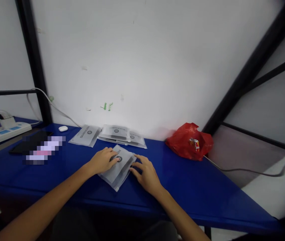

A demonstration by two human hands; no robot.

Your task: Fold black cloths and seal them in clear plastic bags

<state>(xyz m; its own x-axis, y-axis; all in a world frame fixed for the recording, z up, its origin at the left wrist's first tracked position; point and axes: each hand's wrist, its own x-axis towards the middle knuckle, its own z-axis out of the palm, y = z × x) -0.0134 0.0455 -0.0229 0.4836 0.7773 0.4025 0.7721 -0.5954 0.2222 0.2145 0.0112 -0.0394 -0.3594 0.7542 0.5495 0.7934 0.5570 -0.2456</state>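
1. Frosted packet stack (118,167): a small pile of flat, grey translucent pouches lying askew near the middle of the blue table (195,187), a little toward the near edge.
2. The left hand (103,160) lies flat on the stack's left half, fingers spread over the printed face, pressing rather than gripping. The right hand (144,174) rests at the stack's right edge, fingertips touching the side of the pile, fingers loosely curved, nothing clasped in it.
3. Risk, as I judge it: the pouches look slick, and the pile is already fanned at its near corner. A sideways push from the right fingertips could slide the top pouches off the lower ones.
4. Risk: the stack lies not far from the near edge of the table; a shove toward the person could send a pouch over it.
5. Farther back, a single pouch (85,135) and a spread of other pouches (123,135) lie by the wall. A careless sweep could mix them with the pile.
6. A red plastic bag (189,144) sits far right; a white power strip (5,130) far left.
7. Writing: each pouch bears a dark line of capitals and a round logo, too small and blurred to read with certainty.
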